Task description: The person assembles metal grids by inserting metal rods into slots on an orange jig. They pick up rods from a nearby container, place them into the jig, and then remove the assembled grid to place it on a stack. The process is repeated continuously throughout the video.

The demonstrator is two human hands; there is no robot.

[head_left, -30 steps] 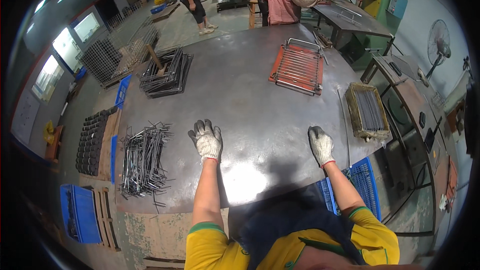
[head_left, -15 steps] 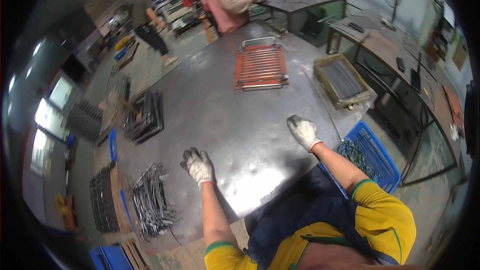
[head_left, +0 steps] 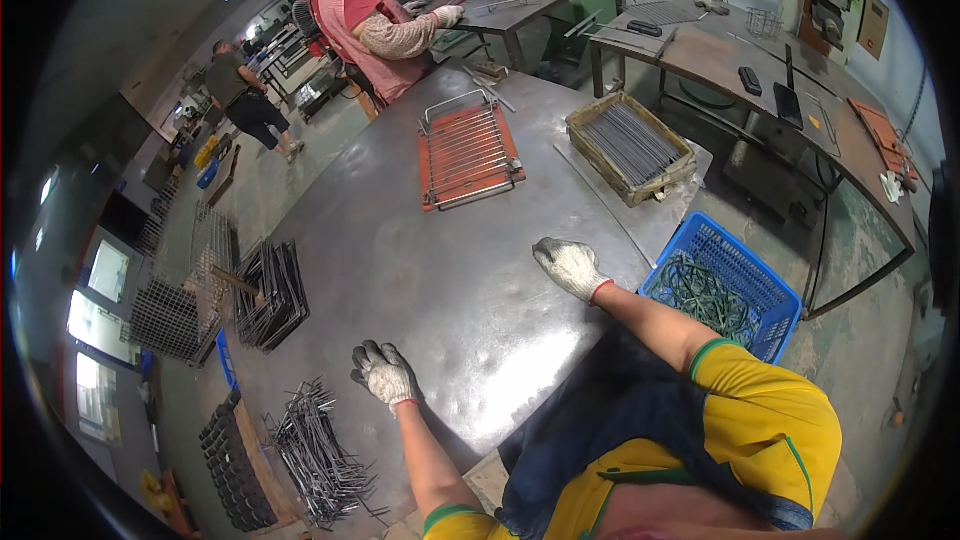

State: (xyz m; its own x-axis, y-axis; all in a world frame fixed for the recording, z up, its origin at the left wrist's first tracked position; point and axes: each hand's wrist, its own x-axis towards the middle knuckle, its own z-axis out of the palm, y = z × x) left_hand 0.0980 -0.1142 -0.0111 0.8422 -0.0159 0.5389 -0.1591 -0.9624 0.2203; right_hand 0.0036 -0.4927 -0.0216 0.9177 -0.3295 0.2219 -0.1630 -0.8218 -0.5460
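Note:
My left hand (head_left: 383, 375), in a pale work glove with dark fingers, rests on the metal table (head_left: 400, 260) with its fingers apart and nothing in it. Nearest to it is a loose heap of thin dark metal strips (head_left: 318, 450). My right hand (head_left: 568, 268), gloved alike, rests farther right with its fingers curled in; nothing shows in it. Beyond both hands lies an orange-red plate fixture (head_left: 436, 162) carrying a wire rack (head_left: 470, 153) of parallel rods. Neither hand touches it.
A worn box (head_left: 583, 145) of grey rods stands at the far right, beside a long thin rod (head_left: 605, 205). A blue basket (head_left: 775, 285) holds green strands. Bent dark frames (head_left: 272, 295) are stacked left. A co-worker (head_left: 365, 45) stands at the far edge; another person (head_left: 238, 95) is behind.
The view has turned, shifting the table's contents left and bringing the co-worker more into view. Both hands stay on the table, empty as far as visible; the rack remains on its fixture.

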